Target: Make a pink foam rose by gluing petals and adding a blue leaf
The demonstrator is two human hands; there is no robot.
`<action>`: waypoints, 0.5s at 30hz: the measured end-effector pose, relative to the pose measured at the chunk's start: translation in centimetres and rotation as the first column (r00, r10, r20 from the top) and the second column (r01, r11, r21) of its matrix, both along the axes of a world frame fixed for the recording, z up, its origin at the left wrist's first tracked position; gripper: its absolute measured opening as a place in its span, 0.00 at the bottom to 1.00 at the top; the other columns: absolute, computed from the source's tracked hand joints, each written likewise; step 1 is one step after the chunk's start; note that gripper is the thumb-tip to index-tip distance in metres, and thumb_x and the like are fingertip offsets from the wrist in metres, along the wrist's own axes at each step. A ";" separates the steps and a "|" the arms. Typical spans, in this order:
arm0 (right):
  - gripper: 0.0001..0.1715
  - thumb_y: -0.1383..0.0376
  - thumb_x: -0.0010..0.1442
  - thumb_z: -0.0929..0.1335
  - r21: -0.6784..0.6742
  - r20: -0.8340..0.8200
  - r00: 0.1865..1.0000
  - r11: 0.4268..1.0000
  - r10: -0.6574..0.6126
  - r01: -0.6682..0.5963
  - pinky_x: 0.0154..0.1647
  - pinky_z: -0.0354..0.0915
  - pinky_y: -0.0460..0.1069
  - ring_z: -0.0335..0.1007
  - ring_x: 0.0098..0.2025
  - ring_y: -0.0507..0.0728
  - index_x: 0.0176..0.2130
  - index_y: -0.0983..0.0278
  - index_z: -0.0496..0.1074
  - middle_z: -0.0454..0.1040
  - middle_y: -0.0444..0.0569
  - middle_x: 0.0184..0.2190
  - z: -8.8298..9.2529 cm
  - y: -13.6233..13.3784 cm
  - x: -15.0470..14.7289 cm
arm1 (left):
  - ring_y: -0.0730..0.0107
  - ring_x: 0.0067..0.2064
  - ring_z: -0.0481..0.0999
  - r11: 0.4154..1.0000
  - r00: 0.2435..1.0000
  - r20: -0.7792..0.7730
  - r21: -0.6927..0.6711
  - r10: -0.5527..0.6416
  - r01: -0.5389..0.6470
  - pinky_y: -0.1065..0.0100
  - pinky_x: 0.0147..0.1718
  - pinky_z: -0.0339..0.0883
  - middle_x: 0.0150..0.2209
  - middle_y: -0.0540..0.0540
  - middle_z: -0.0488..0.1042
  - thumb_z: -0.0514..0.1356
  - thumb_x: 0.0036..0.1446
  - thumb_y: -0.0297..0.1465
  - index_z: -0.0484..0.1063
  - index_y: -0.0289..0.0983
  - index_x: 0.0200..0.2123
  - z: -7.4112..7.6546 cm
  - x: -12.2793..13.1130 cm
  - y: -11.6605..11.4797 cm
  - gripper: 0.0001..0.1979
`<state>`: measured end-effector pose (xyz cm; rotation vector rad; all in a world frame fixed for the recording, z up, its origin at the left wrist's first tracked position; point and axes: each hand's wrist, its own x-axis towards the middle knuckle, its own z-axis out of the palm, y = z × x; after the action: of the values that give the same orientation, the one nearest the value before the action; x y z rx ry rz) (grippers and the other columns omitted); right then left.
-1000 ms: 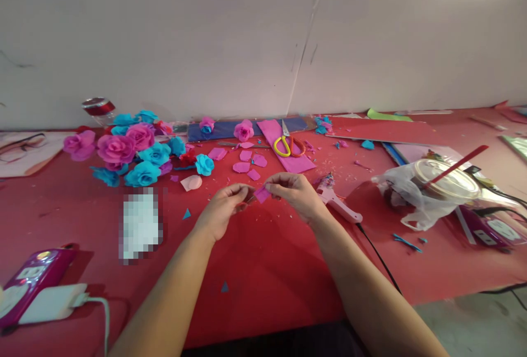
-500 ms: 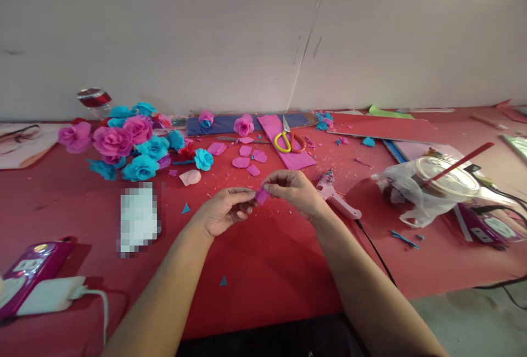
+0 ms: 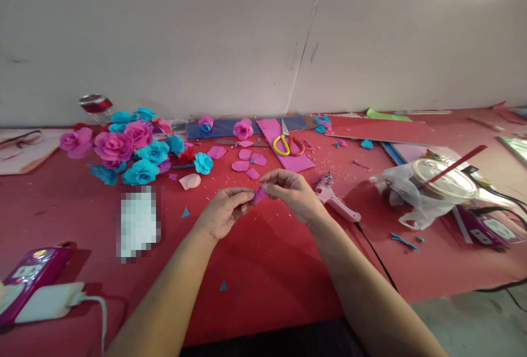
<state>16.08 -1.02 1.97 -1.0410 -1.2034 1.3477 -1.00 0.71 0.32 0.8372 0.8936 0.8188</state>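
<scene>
A small pink paper petal (image 3: 260,195) is pinched between my two hands above the red table (image 3: 263,269). My left hand (image 3: 227,210) grips its left edge with thumb and fingers. From the other side, my right hand (image 3: 290,192) has thumb and forefinger closed on it. Just beyond lie several loose pink petals (image 3: 240,166) and a folded pink paper strip (image 3: 302,163), with yellow-and-orange scissors (image 3: 282,144) resting on the strip. A pink glue gun (image 3: 340,206) lies right of my right hand.
Pink and blue paper roses (image 3: 142,172) crowd the left back, with a clear red-lidded jar (image 3: 95,104) behind. Purple power strips (image 3: 45,261) sit at left and right. A plastic-bagged cup (image 3: 442,178) stands at right. The glue gun's black cord (image 3: 376,255) runs to the table's front edge.
Both hands still hold the petal, with their fingers shifted slightly. The left fingers have drawn closer together under it. The camera view has tilted a little upward.
</scene>
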 end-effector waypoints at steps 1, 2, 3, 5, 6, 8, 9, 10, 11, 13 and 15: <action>0.11 0.63 0.48 0.71 0.007 -0.008 1.000 1.000 -0.009 0.009 0.30 0.59 0.45 0.61 0.25 0.47 0.34 0.64 0.73 0.68 0.41 0.24 0.0 0.0 0.0 | 0.83 0.21 0.60 1.000 1.000 -0.006 0.015 0.021 -0.021 0.76 0.20 0.52 0.21 0.49 0.71 0.66 0.41 0.30 0.75 0.33 0.23 0.0 0.1 0.0 0.06; 0.12 0.62 0.48 0.70 0.011 -0.019 1.000 1.000 -0.023 0.023 0.31 0.60 0.46 0.61 0.26 0.48 0.35 0.63 0.72 0.68 0.41 0.24 0.0 0.0 -0.1 | 0.83 0.20 0.60 0.998 0.999 -0.011 0.032 0.047 -0.046 0.76 0.20 0.52 0.21 0.49 0.71 0.66 0.41 0.30 0.75 0.33 0.23 -0.1 0.2 0.0 0.06; 0.12 0.62 0.49 0.70 0.009 -0.033 0.998 0.999 -0.044 0.045 0.31 0.60 0.46 0.62 0.26 0.48 0.36 0.63 0.72 0.68 0.41 0.24 0.0 -0.1 -0.2 | 0.83 0.20 0.60 0.996 0.997 -0.011 0.053 0.078 -0.077 0.75 0.20 0.52 0.21 0.50 0.71 0.66 0.41 0.30 0.75 0.33 0.23 -0.1 0.3 0.0 0.06; 0.14 0.62 0.49 0.69 -0.017 -0.070 0.993 0.995 -0.099 0.098 0.32 0.61 0.46 0.64 0.28 0.49 0.38 0.62 0.70 0.70 0.42 0.26 -0.1 -0.2 -0.5 | 0.83 0.21 0.61 0.983 0.987 0.008 0.094 0.158 -0.158 0.75 0.21 0.54 0.22 0.50 0.72 0.66 0.41 0.31 0.76 0.34 0.24 -0.2 0.5 -0.1 0.06; 0.15 0.63 0.49 0.69 -0.030 -0.081 0.990 0.993 -0.118 0.116 0.33 0.61 0.46 0.65 0.30 0.50 0.39 0.62 0.70 0.71 0.43 0.29 -0.3 -0.3 -0.8 | 0.82 0.22 0.63 0.972 0.979 0.028 0.111 0.203 -0.205 0.75 0.23 0.55 0.23 0.51 0.72 0.66 0.42 0.31 0.76 0.35 0.25 -0.3 0.7 -0.1 0.06; 0.15 0.64 0.47 0.70 -0.032 -0.065 0.990 0.992 -0.122 0.120 0.35 0.62 0.46 0.67 0.34 0.51 0.38 0.61 0.69 0.72 0.45 0.34 -0.6 -0.5 -1.6 | 0.80 0.26 0.67 0.946 0.953 0.086 0.123 0.291 -0.299 0.75 0.28 0.59 0.26 0.51 0.74 0.66 0.42 0.32 0.77 0.37 0.28 -0.4 1.0 -0.1 0.07; 0.15 0.64 0.47 0.71 -0.024 -0.043 0.993 0.994 -0.111 0.110 0.37 0.63 0.47 0.68 0.36 0.52 0.37 0.61 0.69 0.72 0.45 0.35 -0.9 -0.7 -2.1 | 0.79 0.29 0.69 0.936 0.940 0.120 0.116 0.320 -0.333 0.74 0.31 0.61 0.28 0.51 0.75 0.66 0.43 0.32 0.77 0.38 0.30 -0.5 1.1 -0.2 0.08; 0.15 0.64 0.47 0.71 -0.016 -0.019 0.996 0.996 -0.092 0.092 0.39 0.63 0.47 0.68 0.37 0.52 0.37 0.62 0.69 0.72 0.45 0.36 -1.2 -0.8 -2.5 | 0.77 0.32 0.71 0.930 0.929 0.155 0.099 0.336 -0.353 0.73 0.35 0.63 0.30 0.51 0.76 0.66 0.43 0.32 0.77 0.38 0.32 -0.6 1.3 -0.2 0.09; 0.14 0.63 0.47 0.71 -0.012 0.002 0.997 0.997 -0.072 0.072 0.40 0.64 0.48 0.69 0.38 0.53 0.36 0.62 0.70 0.73 0.46 0.36 -1.5 -0.9 -3.0 | 0.76 0.35 0.72 0.928 0.920 0.187 0.077 0.345 -0.364 0.72 0.38 0.63 0.32 0.51 0.76 0.67 0.43 0.31 0.76 0.39 0.33 -0.6 1.4 -0.3 0.10; 0.13 0.61 0.49 0.71 -0.006 0.021 0.999 0.999 -0.043 0.044 0.41 0.64 0.49 0.70 0.38 0.54 0.36 0.63 0.72 0.74 0.47 0.34 -2.1 -1.0 -3.7 | 0.74 0.37 0.73 0.931 0.908 0.239 0.034 0.345 -0.363 0.70 0.41 0.64 0.33 0.51 0.76 0.67 0.43 0.30 0.76 0.39 0.33 -0.7 1.7 -0.5 0.10; 0.13 0.60 0.51 0.70 0.015 0.023 0.998 0.999 -0.050 0.050 0.42 0.65 0.50 0.71 0.37 0.55 0.36 0.64 0.74 0.76 0.48 0.34 -2.6 -1.0 -4.1 | 0.74 0.37 0.73 0.935 0.898 0.283 0.012 0.337 -0.355 0.71 0.41 0.64 0.32 0.51 0.77 0.67 0.43 0.30 0.76 0.38 0.31 -0.7 1.9 -0.7 0.08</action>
<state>11.95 -2.00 -0.63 -1.0728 -1.1948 1.2899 0.95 -0.01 -0.38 0.6027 0.7782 1.2508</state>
